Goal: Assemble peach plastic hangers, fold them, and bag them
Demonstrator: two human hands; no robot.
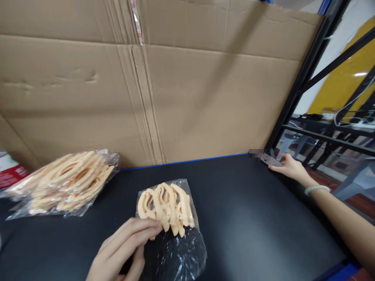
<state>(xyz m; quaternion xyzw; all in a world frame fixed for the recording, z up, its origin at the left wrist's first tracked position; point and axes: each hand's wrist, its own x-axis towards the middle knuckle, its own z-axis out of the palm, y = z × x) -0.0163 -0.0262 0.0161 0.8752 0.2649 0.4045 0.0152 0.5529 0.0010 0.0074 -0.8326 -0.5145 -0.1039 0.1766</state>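
My left hand (123, 249) rests its extended fingertips on the left edge of a small clear plastic bag (187, 249). Its thumb is apart from the fingers, below them. Several pale, wood-coloured curved pieces (166, 207) with oval openings fill the bag's upper part; its lower part lies loose and wrinkled on the black table (243, 218). Far to the right, my right hand (291, 169) reaches out and grips a phone (271, 160) at the table's back right corner. Part of what lies beyond the phone is blurred out.
A larger clear bag of similar pale pieces (73, 179) lies at the left, beside a red and white container (11, 171). Upright cardboard (205, 97) walls off the table's back. A black metal frame (293, 93) rises at the right, with stools behind it.
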